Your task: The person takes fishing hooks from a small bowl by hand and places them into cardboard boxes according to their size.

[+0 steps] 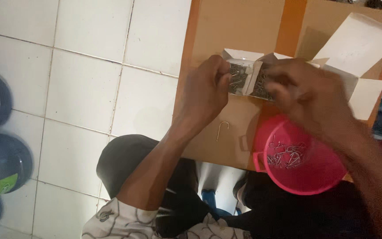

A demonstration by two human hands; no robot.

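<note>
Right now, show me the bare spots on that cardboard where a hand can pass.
Free: the cardboard beyond the white box, and the strip near the loose hook. Crowded: left hand and right hand fill the box area; the pink bowl of hooks takes the near right.

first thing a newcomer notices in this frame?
Probably the bright pink bowl at lower right, with small metal hooks lying inside. Above it, both hands, left hand and right hand, work at an open white box of hooks on a brown cardboard carton; one loose hook lies below.
</note>
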